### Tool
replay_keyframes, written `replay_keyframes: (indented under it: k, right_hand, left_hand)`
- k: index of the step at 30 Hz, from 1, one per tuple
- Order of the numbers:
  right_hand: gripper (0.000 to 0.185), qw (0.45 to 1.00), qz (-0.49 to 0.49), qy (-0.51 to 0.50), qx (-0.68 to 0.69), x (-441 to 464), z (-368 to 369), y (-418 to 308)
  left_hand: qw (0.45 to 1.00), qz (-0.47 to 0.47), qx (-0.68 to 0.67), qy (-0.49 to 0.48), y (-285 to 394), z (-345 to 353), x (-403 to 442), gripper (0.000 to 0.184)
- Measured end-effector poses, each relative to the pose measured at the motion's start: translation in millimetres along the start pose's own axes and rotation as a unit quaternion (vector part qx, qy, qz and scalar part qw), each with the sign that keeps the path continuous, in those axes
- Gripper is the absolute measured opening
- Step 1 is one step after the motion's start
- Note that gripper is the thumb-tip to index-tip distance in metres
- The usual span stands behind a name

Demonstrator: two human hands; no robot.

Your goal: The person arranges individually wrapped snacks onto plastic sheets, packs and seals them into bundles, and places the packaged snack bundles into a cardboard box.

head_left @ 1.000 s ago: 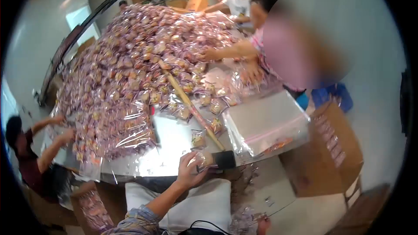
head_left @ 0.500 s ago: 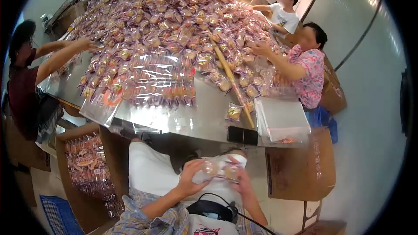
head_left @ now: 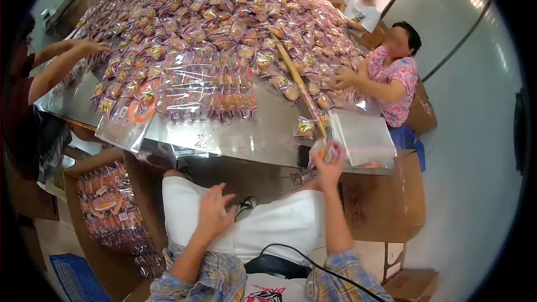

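My right hand (head_left: 329, 166) is closed around a small wrapped pastry (head_left: 320, 149) in clear and purple film, just over the front edge of the metal table (head_left: 224, 144). Whether it grips a second packet is hard to make out. Below that hand a dark phone (head_left: 303, 156) is partly covered. Over my lap my left hand (head_left: 215, 212) is empty, its fingers apart and slightly blurred. On the table, a flat block of wrapped pastries (head_left: 207, 86) lies in rows, in front of a large heap of loose packets (head_left: 212, 8).
A wooden stick (head_left: 296, 75) lies among the packets, left of a stack of clear bags (head_left: 363, 137). An open carton (head_left: 131, 201) with packed pastries stands at my left, another carton (head_left: 386, 196) at my right. Co-workers reach in from both sides, one in a pink blouse (head_left: 397, 86).
My hands have separated. The right one has gone up to the table edge with a pastry, while the left has let go and shifted left. My view has tilted slightly.
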State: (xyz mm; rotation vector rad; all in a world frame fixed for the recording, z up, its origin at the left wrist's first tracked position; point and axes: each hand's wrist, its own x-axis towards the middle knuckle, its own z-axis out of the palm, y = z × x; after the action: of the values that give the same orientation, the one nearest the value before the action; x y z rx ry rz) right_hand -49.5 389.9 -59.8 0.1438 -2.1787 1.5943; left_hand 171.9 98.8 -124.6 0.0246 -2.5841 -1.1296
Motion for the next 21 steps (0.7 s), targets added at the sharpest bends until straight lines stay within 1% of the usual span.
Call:
replay_keyframes:
  k: [2, 5, 6, 7, 8, 10, 11, 14, 16, 18, 19, 21]
  right_hand:
    - [0.061, 0.991, -0.082, -0.037, -0.096, 42.2, 18.8, 13.8]
    - [0.063, 0.955, -0.077, -0.172, -0.227, 83.8, 48.0, 48.9]
    - [0.067, 0.963, -0.028, -0.180, -0.199, 92.1, 61.7, 55.8]
    - [0.066, 0.962, -0.046, -0.153, -0.220, 90.5, 75.1, 52.0]
    - [0.066, 0.961, -0.060, -0.127, -0.240, 85.4, 88.4, 48.9]
    - [0.065, 0.943, -0.122, -0.139, -0.276, 76.5, 109.8, 54.6]
    - [0.065, 0.932, -0.153, -0.149, -0.294, 76.1, 121.1, 59.5]
    - [0.060, 0.944, -0.164, -0.149, -0.244, 108.3, 153.8, 73.0]
    - [0.060, 0.941, -0.164, -0.140, -0.262, 130.2, 180.3, 79.6]
    - [0.060, 0.931, -0.193, -0.142, -0.274, 151.5, 202.0, 85.5]
    - [0.065, 0.931, -0.194, -0.159, -0.266, 164.0, 211.2, 92.8]
    - [0.070, 0.919, -0.191, -0.164, -0.303, 187.4, 230.2, 102.7]
  left_hand:
    - [0.990, -0.042, 0.131, 0.017, -43.9, -15.2, -6.9, 0.039]
    - [0.963, -0.130, 0.230, 0.046, -88.4, -30.7, -15.4, 0.037]
    - [0.951, -0.158, 0.262, 0.042, -104.0, -30.8, -19.7, 0.037]
    - [0.955, -0.177, 0.227, 0.076, -104.9, -32.1, -16.9, 0.038]
    - [0.953, -0.185, 0.228, 0.077, -106.2, -31.9, -15.5, 0.037]
    - [0.949, -0.203, 0.226, 0.083, -106.7, -28.0, -10.4, 0.035]
    - [0.945, -0.193, 0.245, 0.097, -106.5, -27.1, -8.9, 0.029]
    - [0.950, -0.204, 0.209, 0.113, -107.5, -30.6, -0.1, 0.025]
    - [0.950, -0.209, 0.197, 0.118, -110.0, -31.4, 7.0, 0.022]
    - [0.950, -0.213, 0.197, 0.110, -109.1, -32.0, 12.8, 0.021]
    - [0.949, -0.222, 0.200, 0.104, -109.9, -30.7, 14.9, 0.021]
    - [0.946, -0.232, 0.204, 0.097, -111.1, -30.2, 19.3, 0.020]
